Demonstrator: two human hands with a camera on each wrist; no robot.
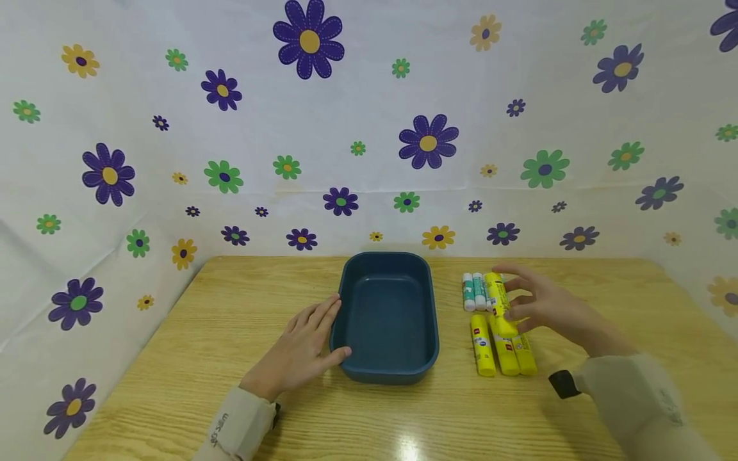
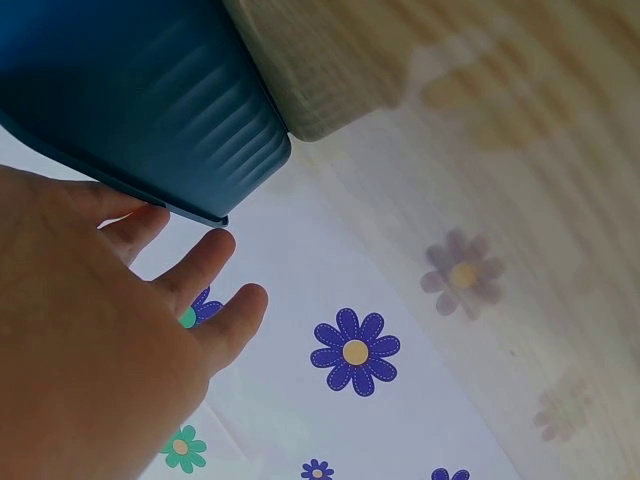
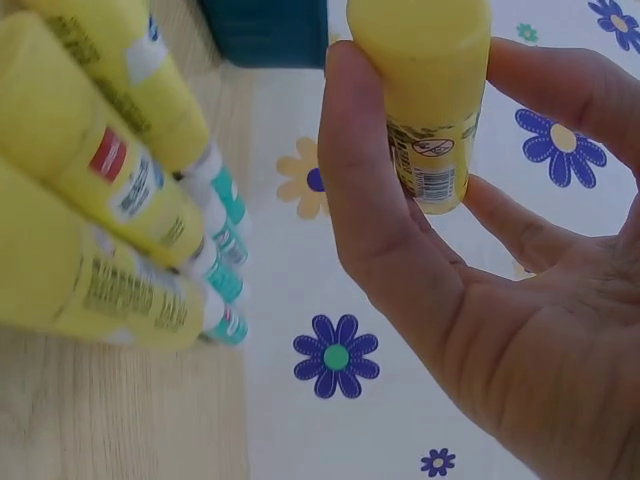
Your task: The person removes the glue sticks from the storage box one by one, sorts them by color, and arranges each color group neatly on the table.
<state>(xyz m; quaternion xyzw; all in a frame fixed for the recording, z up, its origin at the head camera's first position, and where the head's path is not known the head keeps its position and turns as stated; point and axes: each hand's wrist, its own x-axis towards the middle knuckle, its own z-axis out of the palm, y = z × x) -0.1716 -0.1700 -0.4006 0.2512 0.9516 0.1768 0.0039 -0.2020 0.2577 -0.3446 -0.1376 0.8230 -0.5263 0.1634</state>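
Note:
A dark blue rectangular bin (image 1: 385,378) stands at the middle of the table. Against its left side rests my left hand (image 1: 302,346), fingers extended along the wall and thumb at the near-left rim. The left wrist view shows these fingertips (image 2: 215,245) close to the bin's rim (image 2: 190,212). My right hand (image 1: 544,307) pinches a yellow glue stick (image 1: 497,294) between thumb and fingers, lifted above the others. In the right wrist view the held glue stick (image 3: 435,90) shows a barcode label. Below it, three yellow glue sticks (image 1: 483,346) lie side by side.
Behind the yellow glue sticks lie several smaller white-and-teal glue sticks (image 1: 468,291), partly covered by the held one. The wooden table (image 1: 259,282) meets a white flowered cloth (image 1: 369,173) at the back and sides.

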